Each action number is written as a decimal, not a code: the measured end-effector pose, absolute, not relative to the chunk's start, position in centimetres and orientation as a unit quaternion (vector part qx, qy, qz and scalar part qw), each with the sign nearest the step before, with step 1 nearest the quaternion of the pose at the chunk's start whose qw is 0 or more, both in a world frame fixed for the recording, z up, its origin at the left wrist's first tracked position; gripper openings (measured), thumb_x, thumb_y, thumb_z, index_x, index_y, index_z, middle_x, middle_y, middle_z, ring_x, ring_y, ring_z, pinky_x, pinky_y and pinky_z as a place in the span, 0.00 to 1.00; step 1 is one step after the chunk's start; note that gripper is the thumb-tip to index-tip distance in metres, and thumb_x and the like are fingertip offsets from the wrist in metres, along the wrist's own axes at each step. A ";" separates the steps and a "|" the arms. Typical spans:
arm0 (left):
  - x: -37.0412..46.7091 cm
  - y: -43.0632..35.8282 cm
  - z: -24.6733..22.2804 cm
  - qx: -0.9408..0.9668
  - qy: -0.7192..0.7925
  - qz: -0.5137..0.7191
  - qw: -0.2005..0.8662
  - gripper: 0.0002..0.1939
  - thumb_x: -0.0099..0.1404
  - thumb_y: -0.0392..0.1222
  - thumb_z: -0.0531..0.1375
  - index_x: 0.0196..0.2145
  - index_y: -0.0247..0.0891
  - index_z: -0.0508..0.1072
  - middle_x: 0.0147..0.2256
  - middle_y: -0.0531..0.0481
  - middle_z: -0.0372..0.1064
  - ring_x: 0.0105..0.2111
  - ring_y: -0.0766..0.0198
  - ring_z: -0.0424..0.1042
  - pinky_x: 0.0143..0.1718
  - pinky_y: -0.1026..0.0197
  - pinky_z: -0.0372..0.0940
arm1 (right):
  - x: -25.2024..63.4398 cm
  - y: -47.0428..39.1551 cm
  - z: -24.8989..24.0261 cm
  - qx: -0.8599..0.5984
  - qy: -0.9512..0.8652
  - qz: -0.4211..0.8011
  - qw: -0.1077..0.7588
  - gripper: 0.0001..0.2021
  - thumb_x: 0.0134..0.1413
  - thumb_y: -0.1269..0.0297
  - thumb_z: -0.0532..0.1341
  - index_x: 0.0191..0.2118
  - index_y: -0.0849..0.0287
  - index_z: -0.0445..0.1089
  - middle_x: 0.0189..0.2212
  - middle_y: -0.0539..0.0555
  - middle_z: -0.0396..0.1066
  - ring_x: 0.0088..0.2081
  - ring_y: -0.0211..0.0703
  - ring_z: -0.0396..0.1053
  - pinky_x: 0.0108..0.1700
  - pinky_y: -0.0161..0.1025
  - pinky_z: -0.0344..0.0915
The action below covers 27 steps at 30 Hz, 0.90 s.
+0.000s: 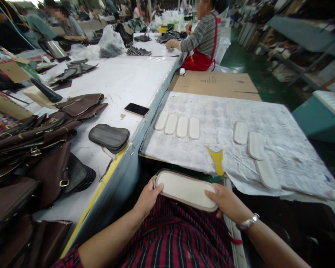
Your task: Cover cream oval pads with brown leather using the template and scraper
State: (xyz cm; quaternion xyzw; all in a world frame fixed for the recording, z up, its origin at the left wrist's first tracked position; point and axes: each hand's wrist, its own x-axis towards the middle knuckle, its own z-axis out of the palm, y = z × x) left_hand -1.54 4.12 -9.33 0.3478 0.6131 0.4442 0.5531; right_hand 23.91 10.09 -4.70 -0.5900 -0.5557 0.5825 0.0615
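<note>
Between both hands, above my lap, is an oval cream panel [187, 189] with a dark rim. My left hand [150, 195] grips its left end, thumb on top. My right hand [226, 199] pinches the right end, a metal watch or bracelet on that wrist. Beyond it, on a sheet-covered board [212, 111], several smaller-looking oval panels [182, 126] lie in a row at the left. Three more ovals [256, 146] lie at the right, two of them overlapping. A yellow Y-shaped piece [216, 160] rests at the board's near edge.
On the white table [123, 82] at left are a phone [137, 109], a stack of dark oval pieces [108, 137] and piled brown leather parts [50, 163] with buckles. A co-worker in a red apron [203, 59] sits beyond a cardboard sheet [214, 83]. A teal bin [318, 115] stands right.
</note>
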 end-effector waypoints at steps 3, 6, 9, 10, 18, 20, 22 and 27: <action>-1.8 4.2 -9.4 0.353 0.618 0.435 0.552 0.22 0.60 0.46 0.55 0.51 0.36 0.63 0.49 0.47 0.66 0.51 0.54 0.62 0.54 0.54 0.53 | 23.5 9.9 -4.4 -0.583 -0.552 0.594 0.050 0.10 0.54 0.59 0.53 0.33 0.61 0.62 0.19 0.50 0.68 0.14 0.35 0.63 0.10 0.28 0.56; -2.0 4.2 -9.2 0.363 0.612 0.426 0.559 0.21 0.59 0.46 0.56 0.49 0.36 0.65 0.48 0.47 0.67 0.49 0.55 0.64 0.53 0.53 0.55 | 23.7 9.8 -4.5 -0.572 -0.542 0.614 0.053 0.10 0.53 0.57 0.54 0.33 0.60 0.61 0.19 0.52 0.69 0.16 0.38 0.66 0.11 0.29 0.58; -2.1 4.2 -8.8 0.368 0.604 0.417 0.571 0.22 0.58 0.44 0.57 0.49 0.36 0.65 0.47 0.47 0.68 0.48 0.55 0.65 0.52 0.53 0.56 | 24.3 9.9 -4.9 -0.558 -0.534 0.633 0.054 0.12 0.52 0.56 0.56 0.35 0.60 0.62 0.20 0.52 0.70 0.19 0.41 0.68 0.12 0.29 0.59; -2.2 4.2 -8.7 0.368 0.603 0.416 0.573 0.22 0.58 0.44 0.58 0.50 0.36 0.64 0.47 0.47 0.68 0.49 0.55 0.64 0.52 0.53 0.56 | 24.5 10.0 -5.0 -0.553 -0.535 0.637 0.054 0.12 0.52 0.55 0.56 0.35 0.60 0.62 0.21 0.52 0.70 0.20 0.42 0.69 0.11 0.29 0.60; -2.3 4.1 -8.8 0.386 0.603 0.413 0.563 0.25 0.56 0.45 0.59 0.51 0.36 0.63 0.49 0.45 0.66 0.49 0.53 0.64 0.53 0.51 0.55 | 24.7 10.4 -5.1 -0.554 -0.541 0.631 0.052 0.11 0.51 0.58 0.56 0.36 0.61 0.62 0.22 0.52 0.70 0.21 0.42 0.70 0.11 0.28 0.59; -2.4 4.1 -8.9 0.404 0.617 0.405 0.540 0.28 0.55 0.45 0.59 0.53 0.36 0.61 0.50 0.44 0.65 0.49 0.53 0.64 0.53 0.51 0.56 | 24.4 10.2 -5.0 -0.567 -0.544 0.615 0.059 0.10 0.51 0.58 0.56 0.35 0.60 0.62 0.22 0.51 0.69 0.20 0.42 0.70 0.10 0.29 0.59; -2.6 4.2 -8.9 0.443 0.650 0.392 0.478 0.31 0.55 0.45 0.59 0.55 0.38 0.57 0.52 0.45 0.62 0.51 0.54 0.62 0.53 0.52 0.55 | 24.2 10.0 -5.0 -0.582 -0.552 0.594 0.067 0.10 0.52 0.58 0.56 0.34 0.60 0.63 0.20 0.51 0.69 0.17 0.40 0.68 0.10 0.29 0.58; -3.1 4.0 -7.7 0.647 0.667 0.312 0.198 0.30 0.58 0.45 0.58 0.57 0.42 0.55 0.54 0.45 0.58 0.55 0.54 0.56 0.57 0.50 0.49 | 23.8 9.8 -5.1 -0.603 -0.572 0.553 0.065 0.09 0.53 0.59 0.55 0.31 0.60 0.61 0.18 0.51 0.67 0.11 0.33 0.60 0.08 0.28 0.54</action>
